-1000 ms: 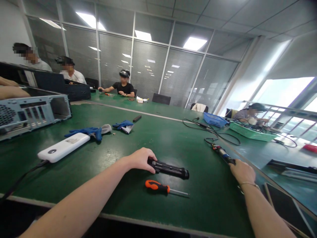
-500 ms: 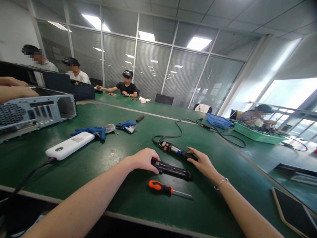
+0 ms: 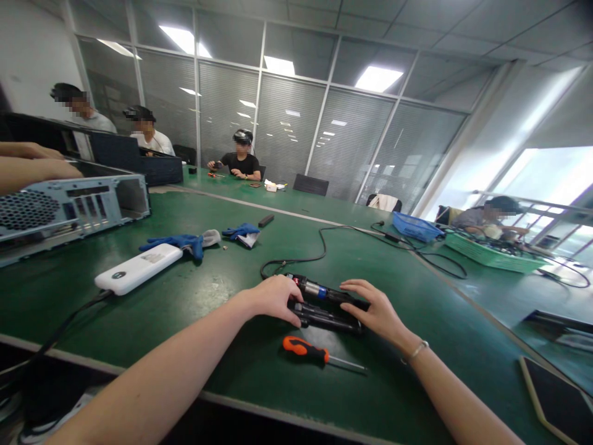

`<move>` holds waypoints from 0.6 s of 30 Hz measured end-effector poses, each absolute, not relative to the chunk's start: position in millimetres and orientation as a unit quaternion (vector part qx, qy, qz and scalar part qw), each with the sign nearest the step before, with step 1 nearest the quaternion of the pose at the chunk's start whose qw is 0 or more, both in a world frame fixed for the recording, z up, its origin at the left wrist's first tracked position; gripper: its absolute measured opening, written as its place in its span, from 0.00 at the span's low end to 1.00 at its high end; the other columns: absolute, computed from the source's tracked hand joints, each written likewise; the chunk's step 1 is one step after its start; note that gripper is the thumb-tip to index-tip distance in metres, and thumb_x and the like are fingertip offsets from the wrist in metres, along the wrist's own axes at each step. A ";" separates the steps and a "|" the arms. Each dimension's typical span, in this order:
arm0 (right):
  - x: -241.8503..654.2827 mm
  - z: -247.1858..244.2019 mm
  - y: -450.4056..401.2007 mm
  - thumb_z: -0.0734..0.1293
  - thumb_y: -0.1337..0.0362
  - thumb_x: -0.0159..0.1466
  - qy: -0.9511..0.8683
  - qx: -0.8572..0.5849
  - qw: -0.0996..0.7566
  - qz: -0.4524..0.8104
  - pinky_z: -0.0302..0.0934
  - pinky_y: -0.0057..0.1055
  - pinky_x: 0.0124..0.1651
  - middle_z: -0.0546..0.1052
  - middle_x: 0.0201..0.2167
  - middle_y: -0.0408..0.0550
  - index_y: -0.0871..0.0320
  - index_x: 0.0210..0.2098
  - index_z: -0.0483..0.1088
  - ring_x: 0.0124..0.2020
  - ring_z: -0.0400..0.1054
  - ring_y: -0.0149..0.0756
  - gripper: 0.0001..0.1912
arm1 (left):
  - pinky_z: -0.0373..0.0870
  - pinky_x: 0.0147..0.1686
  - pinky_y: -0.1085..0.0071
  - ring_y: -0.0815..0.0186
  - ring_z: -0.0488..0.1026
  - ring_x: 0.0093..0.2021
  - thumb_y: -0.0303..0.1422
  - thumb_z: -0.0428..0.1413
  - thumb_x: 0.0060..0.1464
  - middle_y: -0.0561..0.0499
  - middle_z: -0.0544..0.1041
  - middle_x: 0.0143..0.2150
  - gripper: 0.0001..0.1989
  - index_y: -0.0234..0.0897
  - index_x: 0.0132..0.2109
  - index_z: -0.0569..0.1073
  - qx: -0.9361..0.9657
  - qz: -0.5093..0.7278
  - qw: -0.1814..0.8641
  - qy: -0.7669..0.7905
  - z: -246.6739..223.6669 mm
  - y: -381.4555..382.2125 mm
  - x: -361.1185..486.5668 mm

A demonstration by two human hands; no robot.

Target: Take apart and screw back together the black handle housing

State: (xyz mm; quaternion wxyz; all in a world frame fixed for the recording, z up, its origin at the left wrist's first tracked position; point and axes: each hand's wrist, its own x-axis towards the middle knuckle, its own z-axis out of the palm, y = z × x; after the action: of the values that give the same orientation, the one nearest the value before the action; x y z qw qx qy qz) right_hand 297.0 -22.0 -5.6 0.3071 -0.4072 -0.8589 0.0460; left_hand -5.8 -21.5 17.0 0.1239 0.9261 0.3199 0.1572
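Note:
My left hand (image 3: 273, 300) has its thumb and fingers closed around the left end of a black plastic housing half (image 3: 328, 319), which lies on the green table. Right behind that piece is an opened corded electric tool (image 3: 315, 289), with a silver and blue cylinder and small red parts exposed. Thumb and fingers of my right hand (image 3: 375, 312) grip its black right end. My left fingers partly cover the tool's left end. In front of both pieces lies an orange and black screwdriver (image 3: 306, 351), its shaft pointing right.
A white power bank-like box (image 3: 139, 269) with a cable and blue gloves (image 3: 194, 244) lie left. At far left, another person's arm reaches into a metal computer case (image 3: 102, 201). A phone (image 3: 556, 395), a blue basket (image 3: 417, 227) and a green basket (image 3: 495, 252) are right.
My right hand has brought the opened tool left and nearer, alongside the housing half. Its cord has shifted left with it. My left hand stays on the housing half.

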 end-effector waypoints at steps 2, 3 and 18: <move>298.6 -1.3 -27.4 0.68 0.55 0.61 -0.863 -0.397 0.311 0.015 0.64 0.42 0.52 0.75 0.46 0.52 0.54 0.45 0.73 0.48 0.69 0.44 0.15 | 0.69 0.43 0.70 0.59 0.76 0.41 0.44 0.66 0.42 0.48 0.80 0.39 0.21 0.37 0.42 0.79 0.930 0.180 0.103 0.304 17.7 -21.5 -5.6; 299.2 1.0 -30.5 0.68 0.55 0.61 -0.870 -0.388 0.306 0.000 0.65 0.42 0.51 0.75 0.45 0.52 0.54 0.44 0.74 0.47 0.69 0.44 0.15 | 0.68 0.45 0.68 0.58 0.75 0.43 0.44 0.67 0.42 0.47 0.80 0.41 0.22 0.37 0.43 0.79 0.931 0.199 0.088 0.294 18.4 -21.6 -5.5; 282.0 -10.0 -29.6 0.61 0.58 0.68 -0.872 -0.392 0.282 -0.079 0.63 0.45 0.53 0.74 0.50 0.53 0.52 0.58 0.64 0.49 0.69 0.44 0.20 | 0.66 0.55 0.60 0.56 0.69 0.53 0.33 0.65 0.49 0.42 0.75 0.52 0.22 0.33 0.51 0.74 0.896 0.314 0.001 0.314 12.9 -5.1 -14.2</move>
State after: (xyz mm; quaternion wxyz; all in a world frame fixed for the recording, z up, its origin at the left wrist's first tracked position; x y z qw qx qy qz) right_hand 282.0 -29.6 -10.0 0.2824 -0.3917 -0.8721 -0.0787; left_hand -14.2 -5.1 12.9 0.0012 0.8959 0.3144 0.3137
